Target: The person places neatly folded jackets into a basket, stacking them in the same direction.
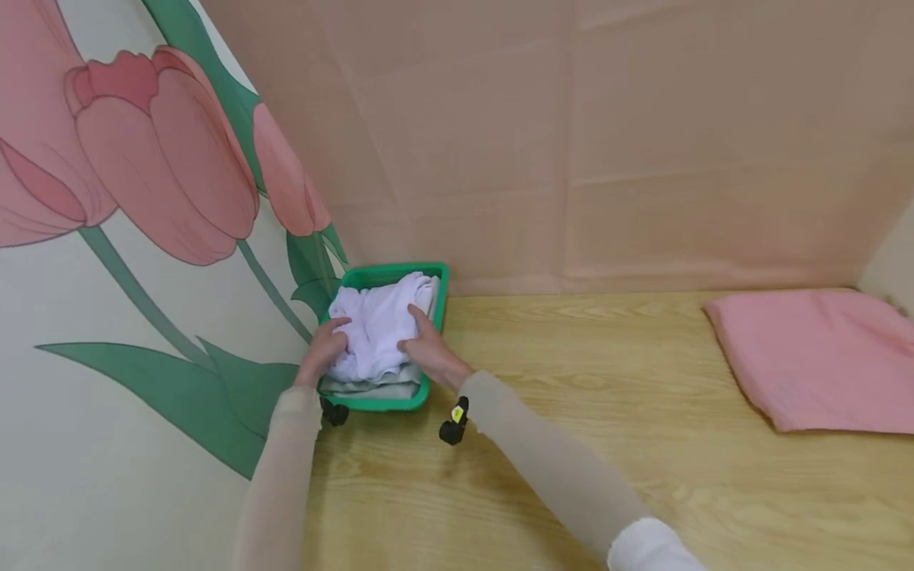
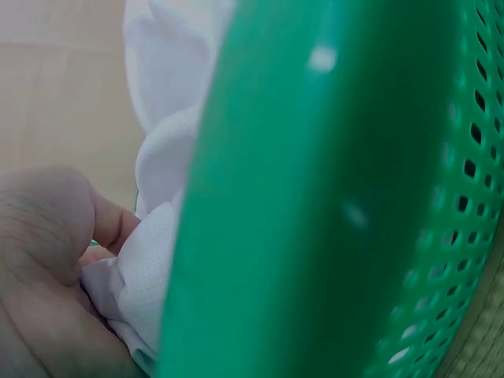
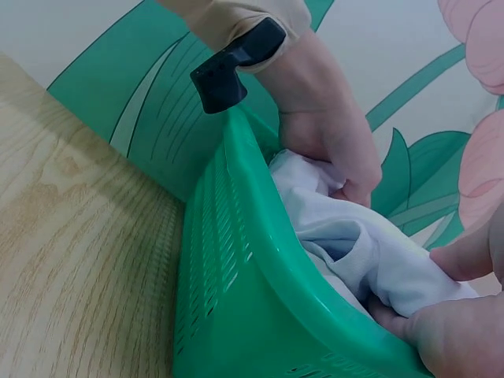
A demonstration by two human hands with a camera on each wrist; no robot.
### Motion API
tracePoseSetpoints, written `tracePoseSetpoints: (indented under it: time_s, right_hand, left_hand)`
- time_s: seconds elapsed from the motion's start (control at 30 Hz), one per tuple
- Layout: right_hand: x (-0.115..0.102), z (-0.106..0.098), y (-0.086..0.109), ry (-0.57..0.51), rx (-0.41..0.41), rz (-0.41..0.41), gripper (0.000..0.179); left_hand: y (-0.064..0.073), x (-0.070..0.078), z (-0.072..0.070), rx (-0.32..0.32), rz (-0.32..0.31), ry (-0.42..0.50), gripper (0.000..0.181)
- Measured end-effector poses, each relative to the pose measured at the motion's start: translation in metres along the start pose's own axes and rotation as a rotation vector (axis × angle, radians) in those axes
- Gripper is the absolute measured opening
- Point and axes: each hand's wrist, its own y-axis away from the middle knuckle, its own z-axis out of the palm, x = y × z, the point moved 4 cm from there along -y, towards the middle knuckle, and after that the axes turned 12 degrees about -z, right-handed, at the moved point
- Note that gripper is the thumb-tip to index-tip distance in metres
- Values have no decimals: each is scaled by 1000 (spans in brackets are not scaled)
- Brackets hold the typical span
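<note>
A white folded garment (image 1: 374,323) lies on top of the pile in a green plastic basket (image 1: 389,404). At its left edge my left hand (image 1: 326,350) grips the fabric, thumb and fingers bunching it in the left wrist view. My right hand (image 1: 432,350) holds the opposite side; in the right wrist view its thumb and fingers (image 3: 457,256) pinch the cloth close to the basket rim. Under the white garment lie folded light grey clothes (image 1: 378,388), mostly covered by it. The basket's perforated side (image 3: 213,268) shows in the right wrist view.
The basket stands on a wood-grain surface (image 1: 571,381), against a wall painted with tulips (image 1: 164,159) on the left. Behind it hangs a beige-pink sheet (image 1: 571,159). A pink cloth item (image 1: 821,357) lies far to the right.
</note>
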Motion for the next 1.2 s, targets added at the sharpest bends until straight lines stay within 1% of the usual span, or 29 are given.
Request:
tracePoseSetpoints:
  time_s: [0.1, 0.27, 0.4, 0.57, 0.67, 0.8, 0.93, 1.0, 1.13, 1.2]
  right_hand:
    - [2, 0, -1, 30, -10, 10, 90]
    - [2, 2, -2, 81, -34, 27, 89]
    - [-1, 2, -1, 94, -50, 48, 88]
    - [-6, 0, 2, 110, -97, 76, 86]
    - [-12, -3, 4, 92, -124, 94, 85]
    - [-22, -11, 10, 33, -145, 131, 84]
    - [-33, -19, 16, -26, -155, 163, 83]
    - [-38, -24, 19, -41, -157, 165, 82]
    - [-46, -37, 25, -55, -173, 144, 83]
    - [-49, -43, 27, -40, -178, 127, 83]
  left_hand:
    - [-2, 1, 4, -1, -7, -9, 73]
    - [-2, 1, 3, 9, -27, -3, 72]
    - [2, 2, 0, 8, -20, 6, 71]
    - [9, 8, -5, 18, -9, -32, 66]
    - [14, 14, -8, 24, -22, -16, 65]
    - [19, 23, -11, 51, -53, 4, 66]
    - [21, 30, -12, 92, -56, -54, 68]
    - [21, 33, -12, 111, -57, -78, 70]
    - [25, 41, -11, 133, -31, -93, 69]
    - [28, 46, -10, 136, -10, -96, 67]
